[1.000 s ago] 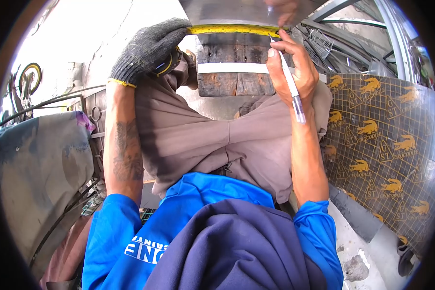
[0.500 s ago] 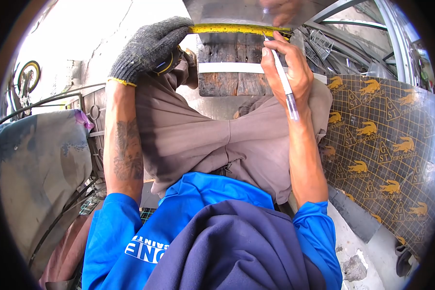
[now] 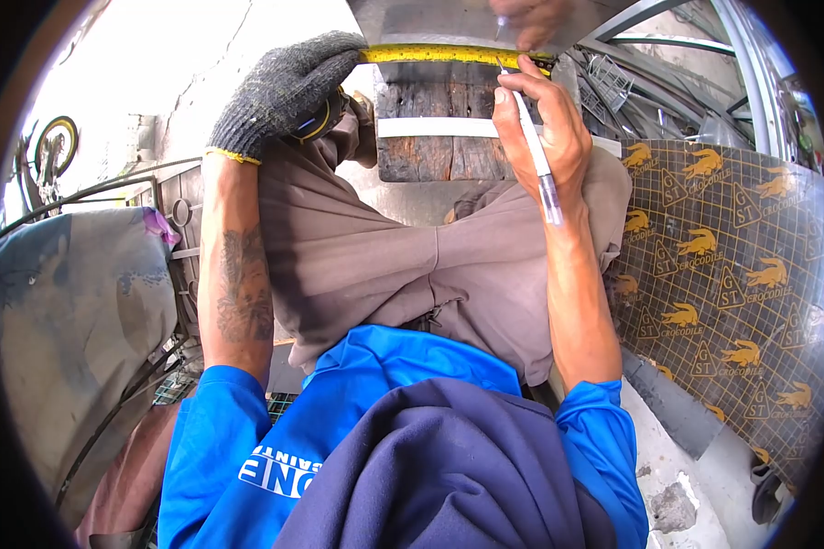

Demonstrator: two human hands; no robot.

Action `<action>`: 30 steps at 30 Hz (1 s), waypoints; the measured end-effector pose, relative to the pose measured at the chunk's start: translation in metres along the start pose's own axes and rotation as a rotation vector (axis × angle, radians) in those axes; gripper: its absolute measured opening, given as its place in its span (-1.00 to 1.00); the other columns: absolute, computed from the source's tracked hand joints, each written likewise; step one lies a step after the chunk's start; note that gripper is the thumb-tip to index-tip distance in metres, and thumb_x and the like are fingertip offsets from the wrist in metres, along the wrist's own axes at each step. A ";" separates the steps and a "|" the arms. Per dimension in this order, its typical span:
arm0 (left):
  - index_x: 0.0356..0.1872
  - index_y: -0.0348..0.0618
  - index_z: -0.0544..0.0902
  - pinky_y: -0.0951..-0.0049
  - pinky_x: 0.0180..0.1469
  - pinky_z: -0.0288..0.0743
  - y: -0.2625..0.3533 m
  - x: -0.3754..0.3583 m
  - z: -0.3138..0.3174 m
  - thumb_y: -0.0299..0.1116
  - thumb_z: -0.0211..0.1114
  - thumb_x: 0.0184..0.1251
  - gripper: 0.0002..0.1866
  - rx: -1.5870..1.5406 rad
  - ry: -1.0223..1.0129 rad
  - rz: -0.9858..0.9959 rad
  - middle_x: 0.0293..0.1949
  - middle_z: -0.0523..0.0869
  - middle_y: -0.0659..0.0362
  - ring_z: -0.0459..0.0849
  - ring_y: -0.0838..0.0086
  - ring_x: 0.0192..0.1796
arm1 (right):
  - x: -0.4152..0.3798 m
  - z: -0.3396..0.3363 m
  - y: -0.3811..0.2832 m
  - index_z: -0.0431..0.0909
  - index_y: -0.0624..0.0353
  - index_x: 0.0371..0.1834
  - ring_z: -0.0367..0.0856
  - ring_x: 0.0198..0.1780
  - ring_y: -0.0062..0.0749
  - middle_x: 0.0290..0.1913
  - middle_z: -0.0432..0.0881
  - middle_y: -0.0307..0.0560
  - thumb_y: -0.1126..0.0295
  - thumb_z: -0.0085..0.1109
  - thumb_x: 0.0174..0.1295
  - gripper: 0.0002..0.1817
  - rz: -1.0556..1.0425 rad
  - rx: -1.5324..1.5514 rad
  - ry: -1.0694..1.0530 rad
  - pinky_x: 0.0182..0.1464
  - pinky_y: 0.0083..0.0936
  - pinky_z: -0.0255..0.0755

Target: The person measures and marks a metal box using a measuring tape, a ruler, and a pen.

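My left hand (image 3: 288,90), in a dark knitted glove with a yellow cuff, is closed round a tape measure at the upper left. The yellow blade (image 3: 430,54) runs rightward from it, along the edge of a shiny metal sheet (image 3: 449,20). Bare, my right hand (image 3: 551,133) pinches a white pen (image 3: 534,146), its tip at the blade near the right end. One fingertip lies near that end of the blade. Below the blade is a worn dark wooden block (image 3: 430,160), crossed by a white strip (image 3: 435,127).
Metal frames (image 3: 737,69) and a wire basket (image 3: 611,80) stand at the upper right. A dark sheet with yellow crocodile prints (image 3: 719,274) is at the right. Draped cloth (image 3: 82,302) hangs at the left, with a wheel (image 3: 57,146) behind it.
The pen and my right hand have shifted very slightly to the left. My left hand still holds the tape measure in nearly the same place.
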State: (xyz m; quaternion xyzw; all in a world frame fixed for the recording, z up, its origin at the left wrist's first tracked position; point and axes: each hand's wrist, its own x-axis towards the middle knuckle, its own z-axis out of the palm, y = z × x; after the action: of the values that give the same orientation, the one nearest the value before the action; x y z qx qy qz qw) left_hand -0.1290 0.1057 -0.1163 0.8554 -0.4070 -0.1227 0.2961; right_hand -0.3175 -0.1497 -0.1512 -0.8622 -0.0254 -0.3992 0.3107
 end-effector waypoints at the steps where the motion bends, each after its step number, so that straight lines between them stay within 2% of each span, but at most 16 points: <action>1: 0.24 -0.02 0.73 0.22 0.15 0.66 0.002 0.000 0.000 -0.05 0.22 0.60 -0.60 -0.013 0.005 -0.036 0.08 0.83 0.00 0.83 0.18 0.03 | 0.000 0.000 0.000 0.68 0.20 -0.10 0.79 0.17 0.04 -0.11 0.82 0.00 0.50 0.43 0.25 -0.81 0.000 0.000 0.000 0.16 -0.17 0.71; 4: 0.24 -0.03 0.74 0.23 0.15 0.66 0.005 -0.001 -0.001 -0.05 0.23 0.60 -0.60 -0.050 -0.017 -0.091 0.07 0.83 0.00 0.83 0.19 0.02 | 0.000 0.000 -0.001 0.68 0.20 -0.10 0.79 0.17 0.03 -0.12 0.82 -0.01 0.50 0.43 0.25 -0.81 0.001 -0.001 0.000 0.16 -0.17 0.71; 7: 0.25 -0.02 0.74 0.24 0.13 0.67 0.004 -0.001 -0.001 -0.04 0.24 0.60 -0.59 -0.014 0.009 -0.029 0.06 0.84 0.01 0.83 0.21 0.00 | -0.001 0.001 -0.001 0.68 0.19 -0.10 0.79 0.17 0.01 -0.12 0.82 -0.02 0.51 0.43 0.24 -0.81 0.000 -0.003 0.004 0.17 -0.18 0.71; 10: 0.25 -0.01 0.74 0.25 0.12 0.67 0.006 0.000 -0.005 -0.03 0.25 0.59 -0.59 -0.045 -0.027 -0.074 0.03 0.84 0.02 0.83 0.23 -0.03 | -0.002 0.002 0.000 0.69 0.17 -0.09 0.81 0.14 -0.01 -0.13 0.82 -0.03 0.52 0.45 0.22 -0.79 -0.011 -0.013 0.028 0.16 -0.20 0.70; 12: 0.25 -0.01 0.74 0.25 0.12 0.67 0.004 0.000 -0.003 -0.03 0.25 0.59 -0.59 -0.046 -0.012 -0.060 0.03 0.84 0.02 0.83 0.23 -0.03 | -0.002 0.000 -0.001 0.70 0.21 -0.03 0.79 0.20 -0.07 -0.04 0.81 0.04 0.49 0.43 0.31 -0.80 -0.026 -0.078 -0.013 0.19 -0.26 0.65; 21: 0.25 -0.01 0.74 0.23 0.12 0.67 0.003 0.000 -0.001 -0.02 0.25 0.59 -0.59 -0.027 -0.005 -0.062 0.01 0.84 0.01 0.83 0.21 -0.03 | -0.003 0.003 0.000 0.69 0.21 -0.02 0.79 0.20 -0.08 -0.02 0.81 0.07 0.50 0.43 0.30 -0.78 0.036 -0.030 0.018 0.16 -0.28 0.67; 24: 0.23 -0.01 0.74 0.21 0.12 0.67 0.002 0.001 -0.002 -0.02 0.24 0.59 -0.59 -0.015 0.003 -0.036 0.01 0.84 0.01 0.83 0.18 -0.03 | -0.003 0.004 0.001 0.67 0.18 -0.02 0.80 0.13 0.01 -0.05 0.79 0.14 0.50 0.44 0.26 -0.76 0.038 -0.032 0.019 0.15 -0.22 0.71; 30: 0.22 0.01 0.74 0.18 0.10 0.66 0.005 0.000 -0.003 -0.02 0.24 0.59 -0.60 -0.005 0.003 -0.028 0.02 0.84 0.01 0.83 0.14 -0.01 | -0.002 0.005 0.002 0.67 0.19 -0.01 0.80 0.13 0.00 -0.04 0.79 0.14 0.50 0.43 0.26 -0.75 0.011 -0.026 0.025 0.16 -0.23 0.71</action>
State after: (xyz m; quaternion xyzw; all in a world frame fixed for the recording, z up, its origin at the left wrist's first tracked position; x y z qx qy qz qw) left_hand -0.1310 0.1045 -0.1113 0.8604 -0.3942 -0.1264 0.2972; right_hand -0.3151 -0.1476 -0.1563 -0.8612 -0.0113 -0.4087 0.3019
